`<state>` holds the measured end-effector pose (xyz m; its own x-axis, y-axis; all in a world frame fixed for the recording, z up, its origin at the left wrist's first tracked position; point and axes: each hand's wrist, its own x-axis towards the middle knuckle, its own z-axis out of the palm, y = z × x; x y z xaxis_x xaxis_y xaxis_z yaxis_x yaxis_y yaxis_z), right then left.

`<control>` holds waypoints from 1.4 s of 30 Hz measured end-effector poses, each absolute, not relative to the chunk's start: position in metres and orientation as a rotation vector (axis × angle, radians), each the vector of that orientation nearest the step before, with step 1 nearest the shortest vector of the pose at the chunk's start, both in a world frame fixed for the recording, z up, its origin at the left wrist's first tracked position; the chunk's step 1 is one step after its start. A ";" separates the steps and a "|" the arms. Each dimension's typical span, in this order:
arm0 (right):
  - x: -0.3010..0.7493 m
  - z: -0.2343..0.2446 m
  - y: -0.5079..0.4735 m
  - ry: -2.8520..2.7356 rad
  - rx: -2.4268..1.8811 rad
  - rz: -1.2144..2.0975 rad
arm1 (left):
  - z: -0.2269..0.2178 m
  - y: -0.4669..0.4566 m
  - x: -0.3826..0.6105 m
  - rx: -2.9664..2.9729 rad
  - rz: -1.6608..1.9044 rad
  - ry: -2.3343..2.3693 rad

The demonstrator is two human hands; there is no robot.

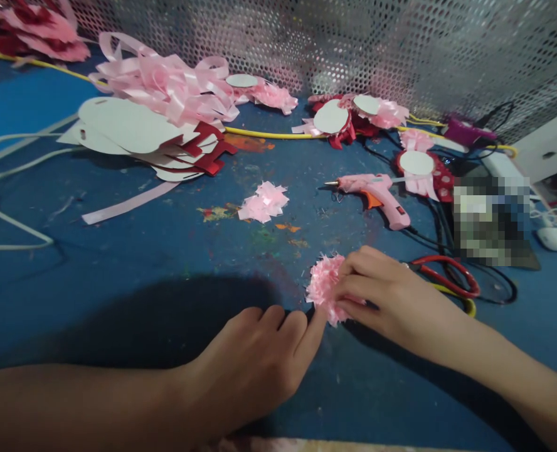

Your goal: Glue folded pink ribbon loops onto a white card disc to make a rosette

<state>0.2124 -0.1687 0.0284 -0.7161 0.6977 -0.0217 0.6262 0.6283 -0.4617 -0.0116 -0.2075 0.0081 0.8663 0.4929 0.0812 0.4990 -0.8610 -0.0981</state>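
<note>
The right hand [386,295] pinches a frilly pink pompom [323,289] on the blue table [118,270], fingers closed on its right edge. The left hand [254,364] lies loosely curled, one fingertip touching the fringe. It looks feather-light, soft and crushable (best gripped gently at the core). A glue gun [375,191] lies beyond.

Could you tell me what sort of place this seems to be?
Probably a craft workbench for making ribbon decorations: a paint-stained blue table holds a pink glue gun, heaps of pink ribbon, and card cutouts.
</note>
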 end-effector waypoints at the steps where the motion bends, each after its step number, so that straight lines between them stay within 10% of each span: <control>1: 0.211 0.027 -0.168 -2.688 -1.100 0.654 | 0.008 -0.207 -0.011 -2.923 -0.078 -0.786; 42: 0.242 0.005 -0.185 -2.257 -1.241 0.626 | 0.014 -0.140 -0.012 -3.118 -0.325 -0.476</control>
<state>0.2425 -0.1846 0.0053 -0.4695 0.8616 0.1930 0.6391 0.4824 -0.5990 -0.0118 -0.1402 0.0142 0.9340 0.2980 0.1971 0.2921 -0.9546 0.0593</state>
